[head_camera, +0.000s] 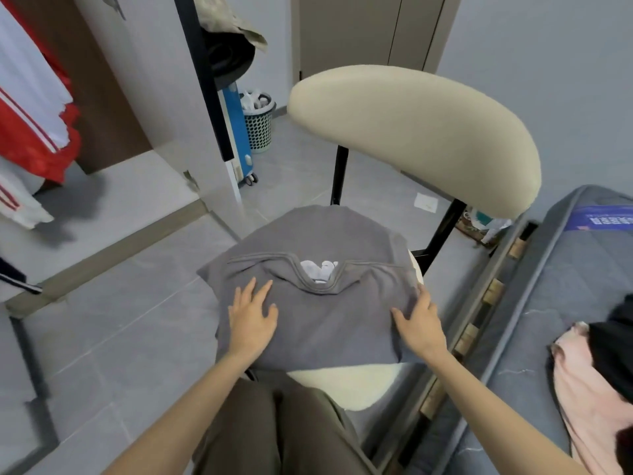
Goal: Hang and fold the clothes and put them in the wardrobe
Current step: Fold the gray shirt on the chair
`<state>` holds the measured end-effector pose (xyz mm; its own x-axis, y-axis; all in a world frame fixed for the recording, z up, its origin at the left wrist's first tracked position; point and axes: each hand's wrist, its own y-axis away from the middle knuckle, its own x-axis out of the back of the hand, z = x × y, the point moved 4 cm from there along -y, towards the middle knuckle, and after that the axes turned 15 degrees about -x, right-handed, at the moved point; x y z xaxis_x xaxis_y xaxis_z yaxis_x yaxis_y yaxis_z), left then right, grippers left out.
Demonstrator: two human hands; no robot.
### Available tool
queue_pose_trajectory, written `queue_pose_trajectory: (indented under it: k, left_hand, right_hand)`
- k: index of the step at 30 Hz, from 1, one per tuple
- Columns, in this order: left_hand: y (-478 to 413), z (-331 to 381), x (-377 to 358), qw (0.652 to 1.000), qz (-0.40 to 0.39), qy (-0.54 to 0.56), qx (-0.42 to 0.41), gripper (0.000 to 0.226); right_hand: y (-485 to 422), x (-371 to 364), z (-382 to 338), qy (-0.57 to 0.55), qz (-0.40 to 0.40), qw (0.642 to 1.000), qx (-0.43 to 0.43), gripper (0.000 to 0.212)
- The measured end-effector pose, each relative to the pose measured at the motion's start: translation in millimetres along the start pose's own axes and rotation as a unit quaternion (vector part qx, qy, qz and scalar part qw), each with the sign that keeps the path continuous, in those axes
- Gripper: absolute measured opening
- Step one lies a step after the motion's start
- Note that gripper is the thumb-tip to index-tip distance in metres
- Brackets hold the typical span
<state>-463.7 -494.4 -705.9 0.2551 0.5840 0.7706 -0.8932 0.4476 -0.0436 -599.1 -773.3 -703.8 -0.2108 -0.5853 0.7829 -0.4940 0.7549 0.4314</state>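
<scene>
Far to the left of your hands the wardrobe (113, 186) stands open, with a red and white jacket (30, 132) hanging inside. That is where this piece should end up.

Your left hand (251, 318) lies flat on the left half of the grey shirt (329, 323), with the fingers spread and straight and the palm pressing down. The shirt sits between and under both hands on the cream seat of the chair (349, 385). It is already doubled into a rough rectangle with the neckline facing up, and a white print shows through the neck opening just beyond your fingertips. The fabric looks soft and fairly thick. A few shallow creases run around the collar, and the far edge hangs slightly over the seat.

Your right hand (419, 323) rests on the shirt's right edge, with the fingers nearly straight along the fold and the thumb splayed inward. It is pinching nothing that I can see.

You appear to be partway through folding, smoothing the fabric between folds. The next move probably calls for evening out the collar creases, then bringing one end over the other to make a compact stack you can lift with both hands.

To the right of your right hand, on the bed (565, 269), a pink garment (582, 389) and a black garment (613, 354) lie in a loose heap, not yet folded.
</scene>
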Motion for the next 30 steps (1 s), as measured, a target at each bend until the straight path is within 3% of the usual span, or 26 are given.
queue_pose_trajectory:
  k: [2, 5, 11, 17, 20, 23, 26, 30]
  left_hand:
    - [-3, 18, -15, 0.995, -0.059, -0.051, -0.06, 0.05]
    - [-8, 42, -40, 0.978, -0.153, -0.096, -0.101, 0.05]
    - [-12, 44, -63, 0.965, -0.219, -0.145, -0.021, 0.055]
    - [-19, 45, -55, 0.96, -0.236, -0.139, 0.048, 0.058]
    - [-16, 47, -40, 0.978, -0.18, -0.097, 0.031, 0.059]
    - [-10, 41, -12, 0.995, -0.019, -0.093, 0.01, 0.057]
    - [-2, 19, 12, 0.989, 0.093, -0.087, 0.075, 0.061]
    - [0, -27, 23, 0.967, 0.124, 0.096, 0.199, 0.087]
  right_hand:
    - [1, 0, 12, -0.05, 0.03, 0.998, -0.036, 0.062]
    - [-2, 2, 18, -0.052, 0.051, 0.995, -0.062, 0.032]
    - [-10, 26, 17, -0.068, 0.15, 0.986, 0.032, 0.019]
    - [-15, 7, 44, -0.007, 0.084, 0.994, -0.068, 0.021]
    - [-6, 9, 33, 0.062, 0.126, 0.99, -0.008, 0.03]
    - [3, 11, 9, 0.122, 0.162, 0.976, 0.079, 0.038]
    - [14, -4, -24, 0.116, 0.105, 0.974, 0.165, 0.035]
    - [27, -32, -75, 0.059, -0.002, 0.964, 0.26, 0.036]
